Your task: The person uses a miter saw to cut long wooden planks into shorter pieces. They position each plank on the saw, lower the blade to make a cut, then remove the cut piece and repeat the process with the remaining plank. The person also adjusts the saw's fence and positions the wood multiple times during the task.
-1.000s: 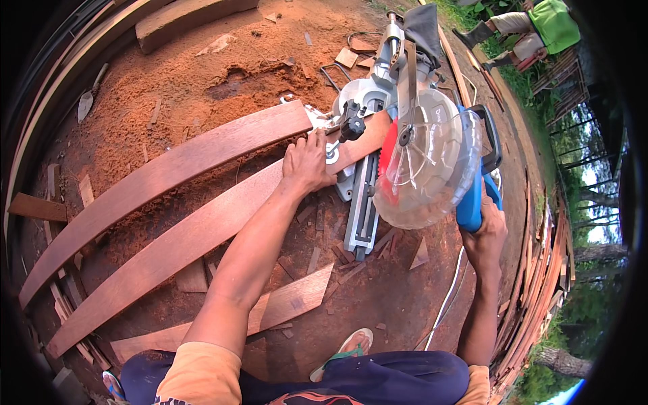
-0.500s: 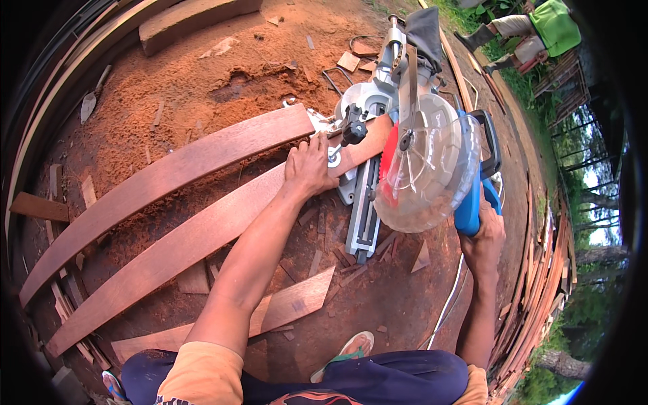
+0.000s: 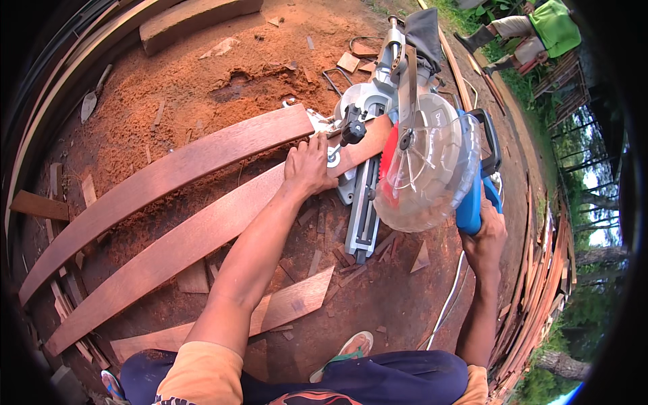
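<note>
Reddish-brown long wooden plank (image 3: 202,233) lies flat across the bed of the grey and blue mitre saw (image 3: 412,155) on the sawdust-strewn ground, its far end under the raised clear-guarded blade, so the work looks to be at the lining-up step, before a cut. The left hand (image 3: 308,169) presses palm-down on it, fingers spread, arm stretched forward. The right hand (image 3: 484,233) is wrapped around the saw's blue handle (image 3: 470,202); a cut would call for a steady downward pull.

Left hand (image 3: 309,167) presses plank (image 3: 196,233); right hand (image 3: 484,233) grips saw handle (image 3: 469,206).
</note>
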Available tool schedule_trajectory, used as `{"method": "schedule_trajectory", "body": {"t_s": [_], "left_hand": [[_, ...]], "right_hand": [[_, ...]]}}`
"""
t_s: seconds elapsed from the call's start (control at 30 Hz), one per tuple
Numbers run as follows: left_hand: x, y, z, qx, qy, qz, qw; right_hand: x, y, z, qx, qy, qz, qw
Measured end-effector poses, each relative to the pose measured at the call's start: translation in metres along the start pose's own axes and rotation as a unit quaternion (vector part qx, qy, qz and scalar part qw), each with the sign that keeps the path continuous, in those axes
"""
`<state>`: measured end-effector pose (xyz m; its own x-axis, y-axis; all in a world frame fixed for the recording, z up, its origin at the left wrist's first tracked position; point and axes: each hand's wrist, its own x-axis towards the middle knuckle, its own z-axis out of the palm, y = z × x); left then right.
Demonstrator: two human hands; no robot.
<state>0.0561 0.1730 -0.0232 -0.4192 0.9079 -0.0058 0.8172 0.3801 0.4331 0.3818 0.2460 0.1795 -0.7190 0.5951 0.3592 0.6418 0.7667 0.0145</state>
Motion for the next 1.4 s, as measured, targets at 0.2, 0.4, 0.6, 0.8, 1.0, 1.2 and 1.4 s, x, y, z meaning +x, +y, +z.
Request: {"method": "schedule_trajectory", "body": {"t_s": [0.2,0.4,0.6,0.8,1.0,1.2,1.4], "left_hand": [[0.000,0.001,0.000,-0.001,0.001,0.000,1.000],[-0.001,-0.002,0.000,-0.002,0.006,0.000,1.000],[0.000,0.003,-0.003,-0.003,0.002,-0.005,1.000],[-0.001,0.002,0.000,-0.008,0.011,-0.008,1.000],[-0.004,0.005,0.005,-0.011,0.040,-0.007,0.999],[-0.005,0.001,0.000,0.028,0.041,-0.022,0.999],[-0.002,0.011,-0.002,0.015,0.036,-0.011,0.999]], "right_hand": [[-0.002,0.006,0.003,-0.015,0.000,-0.004,1.000],[-0.005,0.005,0.005,-0.027,-0.012,0.013,0.999],[-0.007,0.008,0.007,-0.033,-0.012,0.006,0.999],[-0.003,0.007,0.008,-0.022,0.019,-0.005,1.000],[0.022,0.015,-0.030,-0.042,0.062,0.040,0.996],[0.120,0.051,-0.075,-0.008,0.234,-0.005,0.972],[0.156,0.075,-0.104,-0.100,0.276,-0.048,0.955]]}}
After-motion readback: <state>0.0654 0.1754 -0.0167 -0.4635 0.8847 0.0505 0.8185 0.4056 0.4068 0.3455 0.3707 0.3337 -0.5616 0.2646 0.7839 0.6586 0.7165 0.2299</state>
